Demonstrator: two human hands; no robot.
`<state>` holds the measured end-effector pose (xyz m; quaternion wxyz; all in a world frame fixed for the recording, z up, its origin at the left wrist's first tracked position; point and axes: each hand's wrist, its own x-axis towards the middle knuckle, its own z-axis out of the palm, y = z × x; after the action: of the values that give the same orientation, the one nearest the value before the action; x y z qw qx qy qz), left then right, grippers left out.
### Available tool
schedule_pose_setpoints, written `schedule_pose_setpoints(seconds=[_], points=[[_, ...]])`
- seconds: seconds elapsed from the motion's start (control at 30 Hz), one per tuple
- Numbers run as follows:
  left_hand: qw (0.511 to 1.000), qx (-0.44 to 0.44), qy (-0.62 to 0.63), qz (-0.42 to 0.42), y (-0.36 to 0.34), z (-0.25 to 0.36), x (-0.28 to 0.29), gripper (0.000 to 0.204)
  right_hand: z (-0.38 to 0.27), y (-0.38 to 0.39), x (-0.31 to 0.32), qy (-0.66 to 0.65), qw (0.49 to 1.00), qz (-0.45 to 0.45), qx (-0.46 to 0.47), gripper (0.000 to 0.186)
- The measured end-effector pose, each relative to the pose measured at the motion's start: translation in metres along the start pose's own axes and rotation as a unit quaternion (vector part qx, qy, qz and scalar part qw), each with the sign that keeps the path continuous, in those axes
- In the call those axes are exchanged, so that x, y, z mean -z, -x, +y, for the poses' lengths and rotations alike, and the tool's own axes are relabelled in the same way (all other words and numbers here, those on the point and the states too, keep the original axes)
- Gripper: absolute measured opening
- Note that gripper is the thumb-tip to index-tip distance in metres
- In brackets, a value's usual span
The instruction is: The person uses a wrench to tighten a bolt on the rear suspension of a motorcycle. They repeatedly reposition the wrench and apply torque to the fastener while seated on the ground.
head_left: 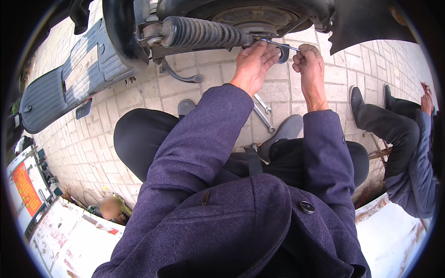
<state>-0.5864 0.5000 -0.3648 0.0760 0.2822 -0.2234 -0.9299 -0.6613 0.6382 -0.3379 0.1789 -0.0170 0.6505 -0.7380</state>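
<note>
My right hand (309, 65) is closed on the outer end of a slim, wrench-like metal tool (285, 45). The tool slants up to the left, toward the hub of a scooter's wheel (252, 17). At its inner end, my left hand (254, 66) pinches with thumb and forefinger, its other fingers loosely bent. These fingertips hide the exact contact with the hub. Just left of the hub lies a dusty coil-spring shock absorber (204, 32). Below my hands, two wrenches lie on the paving: a shorter open-ended wrench (263, 104) and a longer ring-ended wrench (264, 118).
The scooter's dark footboard (69, 76) extends to the left, and a curved stand lever (181, 76) sticks out below the shock absorber. A seated person (394, 125) is close on the right. Another person (111, 208) appears at lower left, near a white panel (69, 236).
</note>
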Motion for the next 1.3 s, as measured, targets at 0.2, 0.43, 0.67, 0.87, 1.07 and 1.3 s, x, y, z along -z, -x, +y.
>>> schedule_pose_setpoints(seconds=[0.2,0.43,0.67,0.87,1.07,1.3], points=[[1.000,0.003,0.019,-0.010,0.001,0.002,-0.002,0.032,-0.025,0.011,-0.015,0.185,0.979,-0.007,0.081,0.021],[1.000,-0.002,0.020,-0.005,0.000,0.005,-0.002,0.033,-0.030,0.011,-0.030,0.312,0.929,-0.011,0.200,0.024],[0.999,-0.018,0.023,0.021,-0.003,0.003,0.005,0.028,-0.037,0.002,-0.031,0.281,0.952,0.000,0.123,0.024],[0.999,-0.010,0.028,0.024,-0.002,0.006,0.007,0.028,-0.035,0.007,-0.044,0.370,0.909,-0.004,0.191,0.029],[1.000,-0.021,0.006,-0.005,0.002,0.006,0.005,0.035,-0.035,-0.007,-0.035,0.236,0.968,-0.006,0.081,0.022],[0.997,-0.020,0.066,-0.015,-0.002,0.005,0.005,0.034,-0.044,0.000,-0.046,0.384,0.900,-0.015,0.206,0.026]])
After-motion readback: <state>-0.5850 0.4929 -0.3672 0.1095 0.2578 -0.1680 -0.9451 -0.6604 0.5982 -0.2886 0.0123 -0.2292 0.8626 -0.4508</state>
